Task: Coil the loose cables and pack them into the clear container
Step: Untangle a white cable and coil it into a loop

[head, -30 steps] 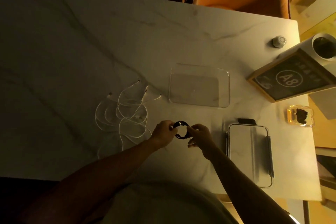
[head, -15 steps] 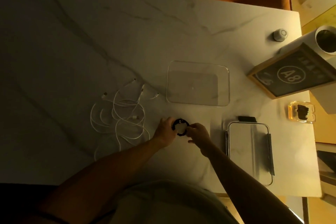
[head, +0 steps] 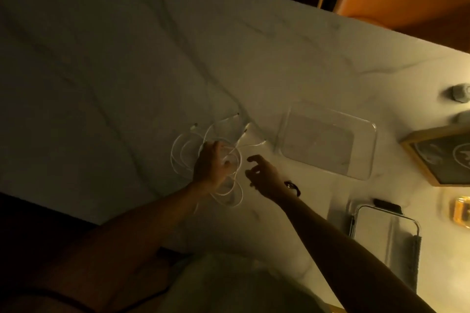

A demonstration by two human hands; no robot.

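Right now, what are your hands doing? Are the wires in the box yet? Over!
Left hand on the loose white cables. Right hand open, empty, beside them. Clear container empty; black band sits on right wrist. Nothing blocking.

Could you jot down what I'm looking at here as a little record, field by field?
Setting: marble table
Left hand: on the tangled white cables
Right hand: fingers loosely curled, holding nothing, hovering beside the cables
Black band: around the right wrist
Clear container: nothing inside
Lid: lying apart, nearer the person
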